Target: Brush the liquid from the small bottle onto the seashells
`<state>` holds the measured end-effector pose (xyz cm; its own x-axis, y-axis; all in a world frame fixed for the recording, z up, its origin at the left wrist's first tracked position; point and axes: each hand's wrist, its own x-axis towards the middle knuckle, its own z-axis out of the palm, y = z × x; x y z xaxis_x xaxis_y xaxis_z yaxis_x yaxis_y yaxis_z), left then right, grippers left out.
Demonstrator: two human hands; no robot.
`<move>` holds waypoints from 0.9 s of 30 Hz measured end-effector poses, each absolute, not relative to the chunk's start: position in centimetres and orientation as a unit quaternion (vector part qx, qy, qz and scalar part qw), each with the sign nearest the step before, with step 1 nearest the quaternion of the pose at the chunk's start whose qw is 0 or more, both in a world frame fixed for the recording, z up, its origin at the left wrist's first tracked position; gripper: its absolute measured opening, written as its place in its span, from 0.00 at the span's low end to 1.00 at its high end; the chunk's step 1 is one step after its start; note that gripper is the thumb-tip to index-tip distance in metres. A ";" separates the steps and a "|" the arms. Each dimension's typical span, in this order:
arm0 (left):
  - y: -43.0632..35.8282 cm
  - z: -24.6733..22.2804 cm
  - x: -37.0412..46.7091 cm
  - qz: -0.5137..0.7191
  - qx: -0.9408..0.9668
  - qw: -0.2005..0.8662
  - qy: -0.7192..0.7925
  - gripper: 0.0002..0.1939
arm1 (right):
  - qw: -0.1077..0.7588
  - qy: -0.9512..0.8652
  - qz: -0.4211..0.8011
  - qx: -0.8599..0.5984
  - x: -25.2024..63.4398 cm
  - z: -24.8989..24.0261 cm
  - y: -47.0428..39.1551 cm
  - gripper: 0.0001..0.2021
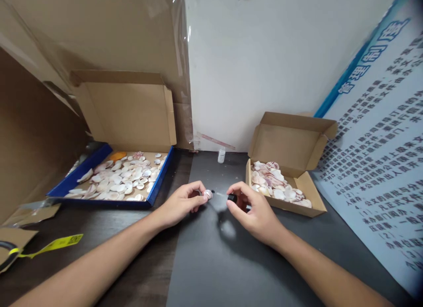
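Observation:
Between the thumb and fingers of my left hand (187, 200) is a small striped seashell (208, 194). My right hand (253, 209) pinches the black cap of a small brush (231, 197). A thin, pale stem runs left from that cap to a dark tip, which is close beside the shell; whether they touch I cannot tell. Behind both hands, a small clear bottle (221, 155) with a white label stands upright near the wall.
To the left, a blue-sided box (160, 179) with its lid raised holds many pale shells. An open brown cardboard box (315, 197) of shells stands at right. Under my hands lies a dark grey mat (205, 263). A yellow tag (62, 243) is at far left.

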<state>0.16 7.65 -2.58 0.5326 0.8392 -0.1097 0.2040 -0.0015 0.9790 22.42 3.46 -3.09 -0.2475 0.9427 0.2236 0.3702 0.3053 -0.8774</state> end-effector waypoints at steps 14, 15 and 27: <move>7.6 -2.2 0.2 0.284 0.678 0.531 0.421 0.17 | 0.391 -0.728 0.374 -0.422 22.8 -2.8 3.2 0.07; 7.6 -2.3 0.2 0.287 0.672 0.537 0.422 0.17 | 0.391 -0.725 0.370 -0.430 22.7 -2.8 3.2 0.07; 7.8 -2.4 0.6 0.298 0.605 0.601 0.430 0.19 | 0.397 -0.712 0.351 -0.461 22.5 -3.2 3.4 0.07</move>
